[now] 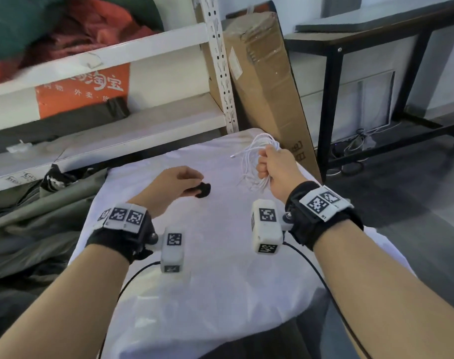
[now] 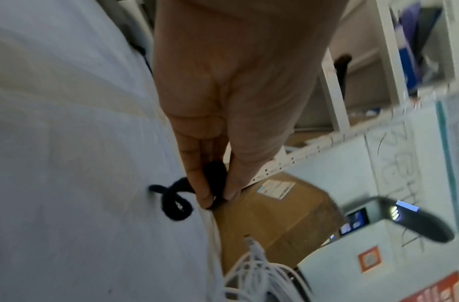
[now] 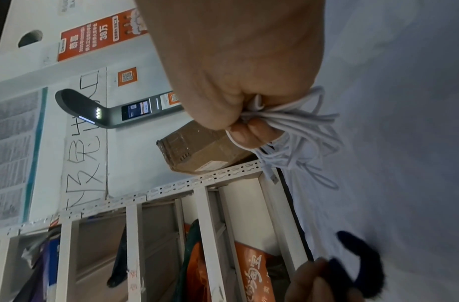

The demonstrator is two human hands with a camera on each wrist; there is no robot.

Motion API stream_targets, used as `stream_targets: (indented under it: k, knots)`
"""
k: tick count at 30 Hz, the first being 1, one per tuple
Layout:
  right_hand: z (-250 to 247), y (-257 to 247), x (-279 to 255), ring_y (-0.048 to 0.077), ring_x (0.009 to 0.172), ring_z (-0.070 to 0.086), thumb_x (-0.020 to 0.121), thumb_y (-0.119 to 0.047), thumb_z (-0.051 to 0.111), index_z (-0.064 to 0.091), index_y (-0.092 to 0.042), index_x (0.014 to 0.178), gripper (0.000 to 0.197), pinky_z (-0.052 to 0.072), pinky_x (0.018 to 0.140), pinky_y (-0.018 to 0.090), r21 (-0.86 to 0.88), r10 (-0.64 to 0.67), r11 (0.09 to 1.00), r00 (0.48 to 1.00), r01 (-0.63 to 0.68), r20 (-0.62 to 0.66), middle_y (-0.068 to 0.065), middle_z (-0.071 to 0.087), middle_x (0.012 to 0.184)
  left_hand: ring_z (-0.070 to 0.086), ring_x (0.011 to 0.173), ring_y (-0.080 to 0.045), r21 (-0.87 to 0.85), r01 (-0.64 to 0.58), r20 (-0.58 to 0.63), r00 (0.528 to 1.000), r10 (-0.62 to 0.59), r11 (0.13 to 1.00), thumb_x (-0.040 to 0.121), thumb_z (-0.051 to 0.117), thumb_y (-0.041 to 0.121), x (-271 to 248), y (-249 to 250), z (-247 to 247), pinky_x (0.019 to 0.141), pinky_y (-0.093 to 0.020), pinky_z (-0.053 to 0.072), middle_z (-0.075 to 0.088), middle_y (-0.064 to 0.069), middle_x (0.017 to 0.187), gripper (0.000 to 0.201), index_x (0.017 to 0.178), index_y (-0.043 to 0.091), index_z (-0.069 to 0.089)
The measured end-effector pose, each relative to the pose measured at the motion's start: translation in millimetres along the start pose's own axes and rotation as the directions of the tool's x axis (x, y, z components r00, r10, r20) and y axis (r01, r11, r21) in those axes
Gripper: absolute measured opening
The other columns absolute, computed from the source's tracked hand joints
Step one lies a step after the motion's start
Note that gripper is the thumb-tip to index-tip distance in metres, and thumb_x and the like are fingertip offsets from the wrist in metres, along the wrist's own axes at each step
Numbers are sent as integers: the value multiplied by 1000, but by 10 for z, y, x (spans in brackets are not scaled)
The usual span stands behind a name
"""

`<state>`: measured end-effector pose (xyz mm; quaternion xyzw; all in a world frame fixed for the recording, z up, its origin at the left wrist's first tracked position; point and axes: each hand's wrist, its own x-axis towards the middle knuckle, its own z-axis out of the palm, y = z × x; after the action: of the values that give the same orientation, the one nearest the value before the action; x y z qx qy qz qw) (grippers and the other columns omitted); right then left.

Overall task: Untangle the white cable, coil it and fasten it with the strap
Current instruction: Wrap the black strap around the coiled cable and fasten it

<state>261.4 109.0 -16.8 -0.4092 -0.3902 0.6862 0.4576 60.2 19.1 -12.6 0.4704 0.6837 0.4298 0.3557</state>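
- Head view: your right hand has its fingers curled in a fist round the coiled white cable, held just above the far right of the desk, and a plug end pokes out to the left. Your left hand pinches the black strap, which still touches the cloth. I judge that the loops below your fist could slip and spread if your grip eases before the strap goes round. The orange box on the shelf carries white Chinese characters; I make out "淘宝" and, below it, "外卖".
- Left wrist view: your thumb and fingers press together on one end of the strap, and its free end curls on the cloth. That curl could stick to itself or snag the fabric as you lift it. The cable loops lie close by at the lower edge. Large black handwriting on the wall is too blurred to read.
- Right wrist view: the strands bunch unevenly out of your fist, so a stray loop may miss the strap. An orange poster shows "38万"; its smaller print is illegible.
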Motion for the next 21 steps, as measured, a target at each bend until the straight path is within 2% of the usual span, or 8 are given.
stream_targets:
  k: [3, 6, 10, 13, 15, 17, 19, 21]
  knots:
    - [152, 48, -112, 9, 46, 34, 101, -17, 32, 46, -14, 73, 31, 28, 42, 18, -77, 4, 997, 997, 2, 76, 0, 41, 61, 69, 84, -22, -170, 12, 28, 1000, -7, 985, 91, 53, -5, -295, -19, -116, 77, -20, 57, 66, -18, 101, 16, 103, 3, 60]
    - [273, 93, -250, 9, 49, 36, 101, -18, 34, 49, -12, 80, 26, 31, 46, 18, -196, 11, 981, 993, 12, 118, 2, 57, 69, 69, 94, -26, -242, 34, 68, 998, -18, 970, 91, 53, -5, -491, -68, -172, 86, -26, 56, 69, -19, 103, 19, 104, 5, 61]
    - [400, 163, -410, 9, 48, 32, 102, -17, 33, 48, -10, 83, 25, 31, 47, 18, -272, 94, 962, 958, -18, 271, 7, 70, 81, 69, 94, -22, -289, -6, 70, 997, 27, 957, 91, 52, -6, -587, -87, -201, 84, -25, 56, 70, -12, 100, 22, 107, 6, 61]
    - [478, 186, -500, 10, 49, 30, 103, -20, 33, 48, -6, 92, 23, 30, 46, 18, -303, 126, 953, 934, -20, 334, 3, 68, 69, 70, 92, -21, -418, -33, 102, 991, 83, 908, 91, 51, -6, -627, -59, -206, 79, -22, 56, 71, -8, 96, 23, 107, 6, 60]
    - [516, 215, -540, 10, 49, 33, 103, -22, 35, 50, -3, 103, 24, 31, 47, 18, -343, 125, 939, 928, 3, 350, -1, 57, 60, 70, 90, -21, -480, -35, 113, 988, 102, 876, 91, 50, -5, -633, -40, -187, 78, -23, 56, 69, -7, 96, 22, 105, 7, 61]
    - [539, 261, -561, 10, 49, 34, 102, -23, 37, 52, -2, 106, 26, 31, 48, 19, -365, 132, 931, 915, 18, 381, 2, 58, 66, 69, 85, -19, -533, -39, 97, 989, 107, 845, 93, 48, -2, -623, -25, -155, 76, -21, 57, 68, -7, 94, 20, 105, 8, 61]
    - [541, 300, -566, 10, 47, 36, 103, -23, 37, 52, -2, 104, 26, 30, 47, 20, -401, 157, 916, 898, 24, 411, 10, 60, 76, 70, 83, -19, -604, -36, 59, 994, 89, 796, 96, 45, 1, -610, -15, -119, 74, -20, 57, 68, -9, 94, 19, 105, 8, 61]
    - [526, 314, -571, 8, 41, 38, 103, -21, 36, 51, 0, 102, 26, 30, 44, 19, -413, 197, 911, 879, 0, 434, 16, 56, 76, 71, 85, -21, -682, -26, 33, 997, 66, 731, 98, 42, 3, -605, -22, -91, 76, -22, 58, 69, -13, 98, 20, 106, 6, 60]
